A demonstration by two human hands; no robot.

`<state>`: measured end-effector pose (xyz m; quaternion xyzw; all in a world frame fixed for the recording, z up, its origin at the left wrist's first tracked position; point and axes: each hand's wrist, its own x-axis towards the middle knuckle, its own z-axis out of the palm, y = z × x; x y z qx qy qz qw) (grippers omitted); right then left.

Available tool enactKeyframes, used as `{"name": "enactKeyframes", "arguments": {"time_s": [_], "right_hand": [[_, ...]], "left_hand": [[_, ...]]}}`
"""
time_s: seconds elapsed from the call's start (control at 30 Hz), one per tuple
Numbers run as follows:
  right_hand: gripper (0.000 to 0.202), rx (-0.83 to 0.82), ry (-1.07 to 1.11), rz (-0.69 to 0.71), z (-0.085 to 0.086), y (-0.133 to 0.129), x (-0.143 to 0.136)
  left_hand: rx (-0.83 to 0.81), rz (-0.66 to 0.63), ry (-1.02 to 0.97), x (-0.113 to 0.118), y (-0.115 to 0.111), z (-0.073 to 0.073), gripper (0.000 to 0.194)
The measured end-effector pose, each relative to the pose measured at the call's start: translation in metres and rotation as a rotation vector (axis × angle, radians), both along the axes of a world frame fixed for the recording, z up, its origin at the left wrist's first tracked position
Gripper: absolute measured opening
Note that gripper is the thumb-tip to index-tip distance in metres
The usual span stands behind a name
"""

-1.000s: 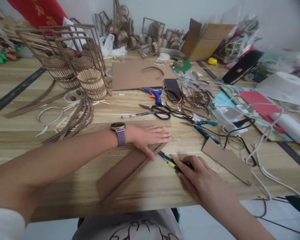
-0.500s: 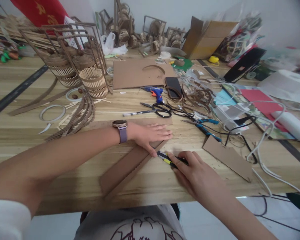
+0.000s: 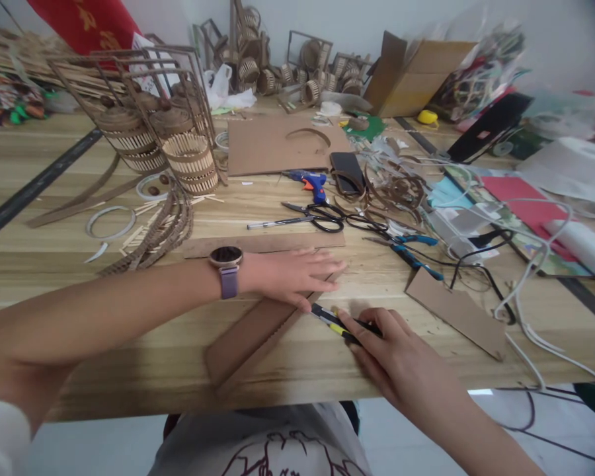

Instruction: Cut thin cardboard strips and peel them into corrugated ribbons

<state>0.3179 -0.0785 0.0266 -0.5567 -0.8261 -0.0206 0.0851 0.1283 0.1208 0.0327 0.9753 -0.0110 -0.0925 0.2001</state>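
My left hand [image 3: 290, 277] lies flat with fingers stretched over a folded or stacked brown cardboard strip [image 3: 252, 334], pressing it to the table. It covers the strip's far end. In my right hand [image 3: 391, 350] is a black and yellow utility knife [image 3: 338, 326], its tip by my left thumb at the cardboard's edge. Whether the blade touches the cardboard I cannot tell. Another flat cardboard strip [image 3: 268, 243] lies just beyond my left hand, and a loose cardboard piece [image 3: 453, 311] rests to the right of my right hand.
Beyond my hands lie a pen [image 3: 277, 223], black scissors [image 3: 327, 217], a blue glue gun [image 3: 313, 184] and blue-handled pliers [image 3: 416, 258]. Small slatted buckets [image 3: 191, 165] stand at the left. A cardboard sheet [image 3: 268, 145] lies farther back. White cables [image 3: 530, 264] trail at the right.
My left wrist has turned and shifted slightly left, with the hand still flat on the cardboard. The knife in my right hand has moved only slightly relative to the strip. The view has shifted a little.
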Motion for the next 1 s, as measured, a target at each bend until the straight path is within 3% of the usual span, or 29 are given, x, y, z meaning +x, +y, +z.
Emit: {"name": "enactKeyframes", "arguments": {"time_s": [0.2,0.63,0.8,1.0], "right_hand": [[0.041,-0.016,0.037,-0.035,-0.003,0.004,-0.005],[0.039,-0.004,-0.073,0.013,0.001,-0.003,-0.019],[0.043,-0.013,-0.035,0.051,-0.001,-0.009,-0.027],[0.041,-0.002,-0.005,0.066,-0.002,-0.013,-0.04]], "left_hand": [[-0.116,-0.017,-0.002,-0.018,-0.007,0.001,0.085],[-0.162,-0.004,0.034,-0.017,-0.006,0.001,0.083],[-0.138,0.003,0.082,-0.016,-0.007,0.005,0.084],[-0.154,-0.025,0.006,-0.017,-0.004,-0.002,0.087]]}}
